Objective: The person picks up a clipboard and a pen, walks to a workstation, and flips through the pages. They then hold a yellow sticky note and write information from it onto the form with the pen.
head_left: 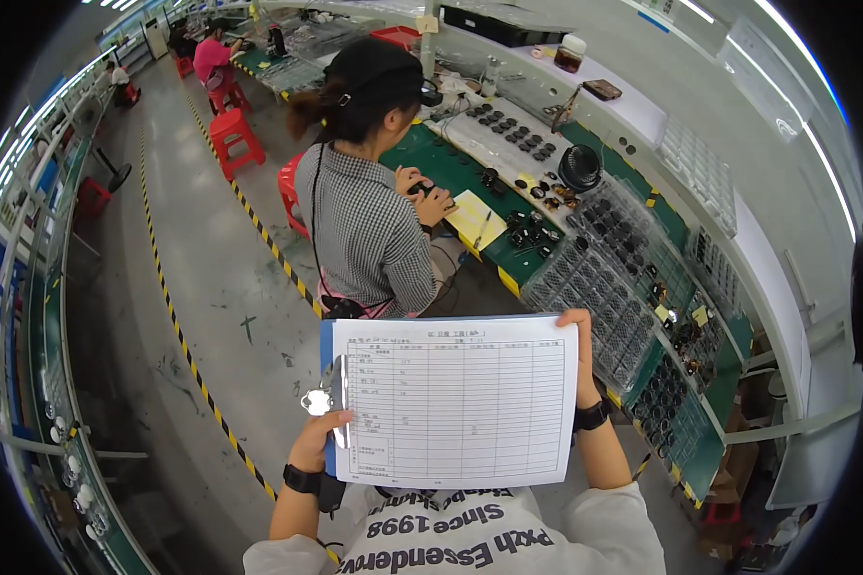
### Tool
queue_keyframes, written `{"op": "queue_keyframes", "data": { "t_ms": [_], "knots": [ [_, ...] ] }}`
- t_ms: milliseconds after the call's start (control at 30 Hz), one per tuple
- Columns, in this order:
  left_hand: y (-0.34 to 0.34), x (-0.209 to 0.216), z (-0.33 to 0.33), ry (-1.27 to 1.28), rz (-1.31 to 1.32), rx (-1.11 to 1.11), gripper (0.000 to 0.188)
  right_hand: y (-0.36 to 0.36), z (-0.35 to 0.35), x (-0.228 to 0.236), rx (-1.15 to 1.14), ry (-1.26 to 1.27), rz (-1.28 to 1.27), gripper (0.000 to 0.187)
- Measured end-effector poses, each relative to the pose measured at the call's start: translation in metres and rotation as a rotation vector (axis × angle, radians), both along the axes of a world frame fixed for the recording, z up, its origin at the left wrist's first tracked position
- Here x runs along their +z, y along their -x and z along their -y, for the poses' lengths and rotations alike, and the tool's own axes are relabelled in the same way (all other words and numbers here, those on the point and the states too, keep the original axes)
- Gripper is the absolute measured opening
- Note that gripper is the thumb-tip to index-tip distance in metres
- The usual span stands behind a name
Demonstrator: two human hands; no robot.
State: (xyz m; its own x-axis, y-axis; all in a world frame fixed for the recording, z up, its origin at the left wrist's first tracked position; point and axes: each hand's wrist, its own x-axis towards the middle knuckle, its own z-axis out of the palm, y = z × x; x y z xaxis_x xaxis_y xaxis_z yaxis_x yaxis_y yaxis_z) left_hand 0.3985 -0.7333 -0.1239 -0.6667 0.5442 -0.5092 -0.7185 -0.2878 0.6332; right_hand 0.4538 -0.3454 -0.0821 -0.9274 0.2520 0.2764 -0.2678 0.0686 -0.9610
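Observation:
A blue clipboard (327,337) with white printed form sheets (460,402) is held up in front of my chest. A metal clip (338,398) pins the sheets at their left side. My left hand (318,441) grips the left edge by the clip, thumb on the front and fingers mostly hidden behind. At the top right corner my right hand (577,347) is closed on the board and sheets, its thumb at the edge. The form is a ruled table with a few handwritten entries on its left part. Dark bands sit on both my wrists.
A co-worker (364,211) in a checked shirt and black cap sits ahead, handling a small dark part. The green workbench (508,259) beside them bears clear trays (585,307) of black round parts. Red stools (235,142) and yellow-black floor tape (163,307) lie to the left.

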Motion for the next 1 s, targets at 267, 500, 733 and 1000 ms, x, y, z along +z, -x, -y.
{"op": "queue_keyframes", "data": {
  "t_ms": [267,500,733,1000],
  "knots": [
    [-0.003,-0.013,0.051,0.019,-0.084,0.204,0.046,0.05,0.049,-0.013,0.015,-0.251,-0.014,0.032],
    [0.004,-0.021,0.045,0.006,-0.076,0.285,0.046,0.118,-0.015,-0.124,0.0,-0.163,0.45,0.025],
    [0.022,-0.002,0.002,0.136,-0.043,0.478,0.047,0.232,-0.097,-0.247,-0.335,-0.679,0.466,0.017],
    [0.029,-0.008,-0.041,0.271,0.002,0.648,0.047,0.352,-0.148,-0.321,-0.529,-0.861,0.389,0.024]
  ]
}}
